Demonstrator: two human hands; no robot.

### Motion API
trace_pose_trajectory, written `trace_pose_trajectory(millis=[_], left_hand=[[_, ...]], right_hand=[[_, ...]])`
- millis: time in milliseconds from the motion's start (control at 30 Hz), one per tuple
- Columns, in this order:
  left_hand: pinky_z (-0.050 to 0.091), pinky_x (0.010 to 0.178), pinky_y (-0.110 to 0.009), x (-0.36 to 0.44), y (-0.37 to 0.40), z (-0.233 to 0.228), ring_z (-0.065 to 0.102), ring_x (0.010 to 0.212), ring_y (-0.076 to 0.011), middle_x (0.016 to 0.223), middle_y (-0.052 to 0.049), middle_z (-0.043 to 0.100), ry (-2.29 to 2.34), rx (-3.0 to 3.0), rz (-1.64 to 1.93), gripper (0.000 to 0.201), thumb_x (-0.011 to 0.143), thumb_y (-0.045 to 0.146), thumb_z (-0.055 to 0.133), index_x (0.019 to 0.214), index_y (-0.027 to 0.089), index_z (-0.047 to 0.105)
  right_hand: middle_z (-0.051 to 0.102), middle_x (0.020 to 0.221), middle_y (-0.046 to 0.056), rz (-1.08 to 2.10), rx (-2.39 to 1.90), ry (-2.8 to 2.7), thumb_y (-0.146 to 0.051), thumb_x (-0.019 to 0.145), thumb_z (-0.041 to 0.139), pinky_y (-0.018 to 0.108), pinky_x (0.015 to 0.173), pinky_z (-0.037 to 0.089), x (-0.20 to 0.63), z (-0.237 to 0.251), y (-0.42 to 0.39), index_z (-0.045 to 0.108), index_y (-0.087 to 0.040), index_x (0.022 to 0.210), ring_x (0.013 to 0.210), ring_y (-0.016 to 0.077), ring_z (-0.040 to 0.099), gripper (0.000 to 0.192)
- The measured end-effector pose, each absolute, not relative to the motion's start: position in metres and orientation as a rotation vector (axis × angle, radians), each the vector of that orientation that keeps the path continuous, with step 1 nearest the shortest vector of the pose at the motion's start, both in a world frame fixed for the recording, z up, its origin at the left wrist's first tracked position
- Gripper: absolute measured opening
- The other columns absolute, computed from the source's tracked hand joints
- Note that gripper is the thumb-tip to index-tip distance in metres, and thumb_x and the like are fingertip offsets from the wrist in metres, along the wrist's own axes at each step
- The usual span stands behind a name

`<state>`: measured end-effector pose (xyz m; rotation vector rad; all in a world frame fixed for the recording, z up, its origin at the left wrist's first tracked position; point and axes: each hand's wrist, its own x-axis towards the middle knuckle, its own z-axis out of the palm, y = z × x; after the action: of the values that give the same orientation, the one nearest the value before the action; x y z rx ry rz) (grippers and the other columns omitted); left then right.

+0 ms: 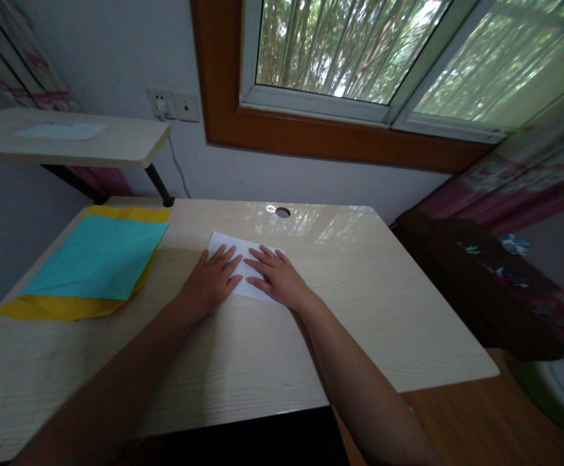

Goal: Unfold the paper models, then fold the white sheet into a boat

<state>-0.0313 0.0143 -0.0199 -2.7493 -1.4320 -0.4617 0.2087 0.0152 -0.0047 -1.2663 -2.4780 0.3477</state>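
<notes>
- Closest in, two bare forearms (359,375) come up from the bottom edge of the frame, and they meet at the centre.
- There it is: a white sheet of paper (248,290), flat on the pale desk (383,291), mid-frame.
- Left hand (214,278) is palm down over its left part, fingers spread wide, gripping nothing.
- Right hand (279,275) mirrors it on the right part, fingers fanned too, the two hands just apart.
- Above them, a round hole (283,212) in the desk.
- Over to the left, a turquoise sheet (100,255) lies on a larger yellow one (63,309).
- Upper left, a raised shelf (131,145); top right, a window (330,52).
- Far right, dark furniture (437,272) carries small items, probably too blurred to name fairly.
</notes>
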Motion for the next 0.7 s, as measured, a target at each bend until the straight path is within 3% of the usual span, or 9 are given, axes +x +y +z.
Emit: trace_pose_trajectory(millis=[233, 433, 700], left_hand=[[0.030, 0.122, -0.052, -0.0309, 0.0190, -0.0208, 0.038, 0.149, -0.0295, 0.157, -0.015, 0.047, -1.437, -2.773, -0.460, 0.047, 0.104, 0.027, 0.035, 0.144, 0.013, 0.054], [0.026, 0.124, -0.054, -0.0322, 0.0203, -0.0228, 0.029, 0.154, -0.0289, 0.163, -0.013, 0.038, -1.473, -2.774, -0.345, 0.053, 0.105, 0.037, 0.033, 0.152, 0.014, 0.044], [0.019, 0.126, -0.055, -0.0337, 0.0182, -0.0165, 0.023, 0.156, -0.0294, 0.167, -0.011, 0.029, -1.536, -2.727, -0.244, 0.058, 0.105, 0.046, 0.034, 0.155, 0.018, 0.040]], right_hand=[[0.044, 0.159, 0.000, 0.465, -1.040, -2.569, -0.044, 0.098, 0.062, 0.056, 0.124, 0.024, 0.2102, -0.0037, 0.0159, 0.055, -0.037, 0.143, 0.151, 0.0251, 0.034, 0.046], [0.045, 0.158, 0.003, 0.456, -1.077, -2.549, -0.043, 0.099, 0.061, 0.054, 0.124, 0.027, 0.2062, -0.0032, 0.0155, 0.055, -0.034, 0.144, 0.150, 0.0239, 0.037, 0.047], [0.043, 0.159, 0.010, 0.263, -1.401, -2.409, -0.039, 0.101, 0.057, 0.056, 0.123, 0.027, 0.2023, -0.0066, 0.0150, 0.056, -0.026, 0.145, 0.151, 0.0290, 0.035, 0.046]])
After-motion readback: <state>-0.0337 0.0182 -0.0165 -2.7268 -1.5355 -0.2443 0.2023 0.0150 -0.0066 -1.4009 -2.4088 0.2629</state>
